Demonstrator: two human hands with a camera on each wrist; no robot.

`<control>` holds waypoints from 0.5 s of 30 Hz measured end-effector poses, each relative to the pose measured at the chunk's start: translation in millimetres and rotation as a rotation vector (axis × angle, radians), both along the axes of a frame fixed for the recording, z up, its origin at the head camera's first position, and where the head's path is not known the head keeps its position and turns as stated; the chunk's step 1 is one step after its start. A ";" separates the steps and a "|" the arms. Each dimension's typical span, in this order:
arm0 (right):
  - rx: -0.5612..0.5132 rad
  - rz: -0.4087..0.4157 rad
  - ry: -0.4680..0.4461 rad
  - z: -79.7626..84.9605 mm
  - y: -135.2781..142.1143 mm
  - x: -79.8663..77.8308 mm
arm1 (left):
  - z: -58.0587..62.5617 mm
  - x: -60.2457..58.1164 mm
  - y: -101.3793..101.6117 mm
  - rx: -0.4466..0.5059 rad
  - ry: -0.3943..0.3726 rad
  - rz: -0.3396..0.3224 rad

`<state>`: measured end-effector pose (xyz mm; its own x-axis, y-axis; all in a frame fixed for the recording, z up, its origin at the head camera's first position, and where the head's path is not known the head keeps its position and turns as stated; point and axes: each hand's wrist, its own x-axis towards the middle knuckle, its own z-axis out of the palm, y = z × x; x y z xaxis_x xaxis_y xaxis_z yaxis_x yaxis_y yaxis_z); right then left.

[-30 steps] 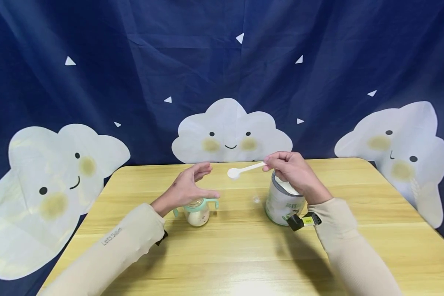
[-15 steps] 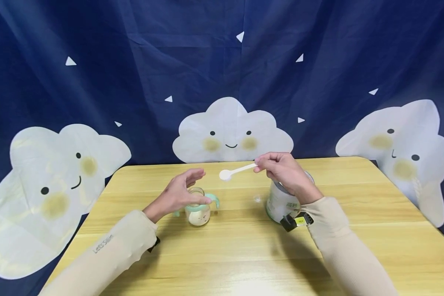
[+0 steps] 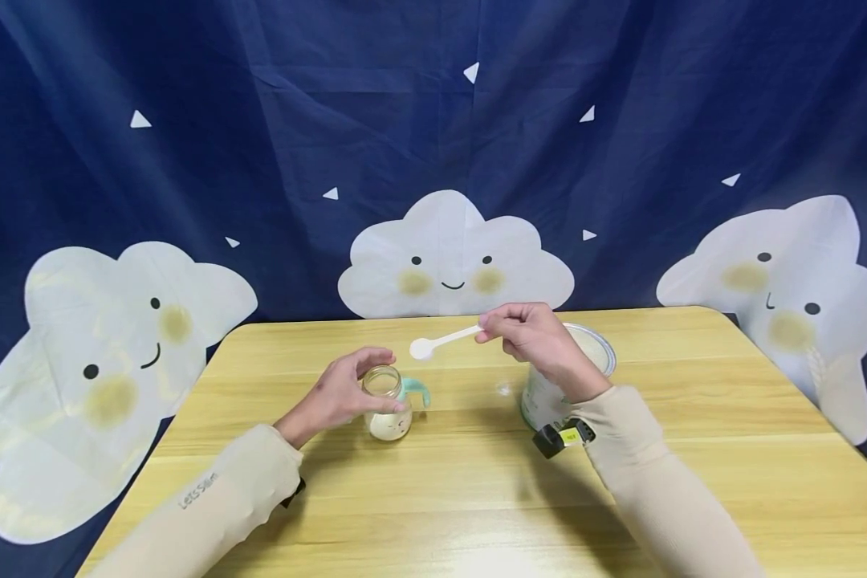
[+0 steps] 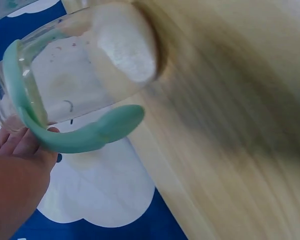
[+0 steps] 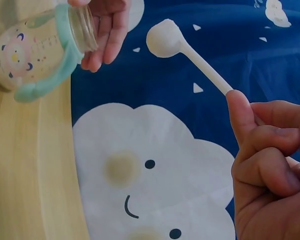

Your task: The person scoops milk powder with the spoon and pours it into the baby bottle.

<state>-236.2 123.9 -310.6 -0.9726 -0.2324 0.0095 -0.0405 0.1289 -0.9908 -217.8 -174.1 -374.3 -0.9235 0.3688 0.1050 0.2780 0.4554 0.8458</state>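
My right hand (image 3: 531,333) pinches the end of a white long-handled scoop (image 3: 448,340) by thumb and forefinger. Whitish powder fills its round bowl (image 5: 164,38), which is held in the air right of the bottle mouth. A clear baby bottle (image 3: 388,425) with a mint-green two-handled collar (image 4: 21,95) stands upright and uncapped on the table. White powder (image 4: 127,47) lies in its bottom. Around the bottle's neck my left hand (image 3: 343,392) is spread, thumb across the front and fingers behind, loosely curved at the neck.
A large can of powder (image 3: 545,401), lidless, stands below my right forearm, partly hidden by it. On the wooden table (image 3: 441,490) a small clear, shiny thing (image 3: 503,389) lies between bottle and can. A dark blue curtain (image 3: 289,144) with clouds hangs behind.
The scoop has travelled left and slightly down, away from the can and toward the bottle. My left hand has lowered from above the bottle to around its neck.
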 end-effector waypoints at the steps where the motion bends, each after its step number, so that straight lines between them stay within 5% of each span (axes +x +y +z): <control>1: 0.000 0.001 -0.003 -0.2 -1.9 0.2 | -1.6 0.4 -0.8 -0.004 0.003 0.008; 15: -0.022 0.005 -0.012 -13.8 -27.2 1.6 | -18.2 1.9 -6.9 -0.010 0.069 0.069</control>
